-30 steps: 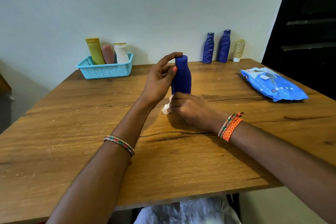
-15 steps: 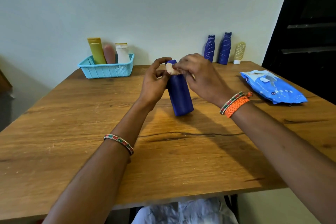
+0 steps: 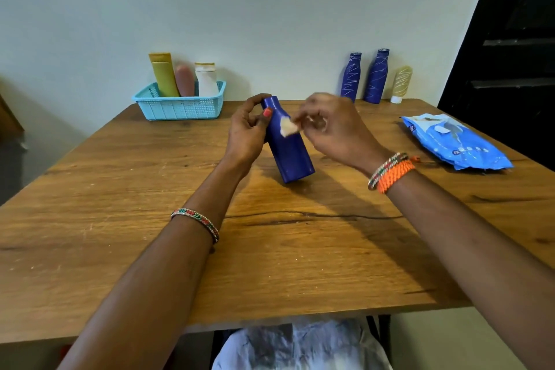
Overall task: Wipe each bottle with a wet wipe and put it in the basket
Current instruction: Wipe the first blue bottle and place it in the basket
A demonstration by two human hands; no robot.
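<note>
Table (image 3: 126, 249), wooden, fills most of the view, with a long dark crack running across its middle. Wipes pack (image 3: 455, 141), blue, lies flat at the right side, well apart from the hands. Basket (image 3: 180, 105), light blue, sits at the far left edge against the wall, holding a yellow tube (image 3: 163, 73), a pink bottle (image 3: 184, 79) and a white bottle (image 3: 206, 78), all upright. Two patterned blue bottles (image 3: 350, 76) and a cream tube (image 3: 401, 82) stand at the far right by the wall.

Plain blue bottle (image 3: 288, 144) is at the table's middle, tilted with its top leaning left and away, base corner near or on the wood; contact cannot be told. Half a second ago it leaned less and stood a little nearer; a second ago it stood upright.

Left hand (image 3: 247, 132) grips the bottle's neck and cap, thumb on the near side, fingers curled round the far side. Right hand (image 3: 333, 126), blurred, pinches a small white wet wipe (image 3: 289, 128) against the bottle's shoulder. Earlier this hand covered the cap; a second ago it was low at the base. Now it sits to the bottle's right, wipe lower down on the body.
</note>
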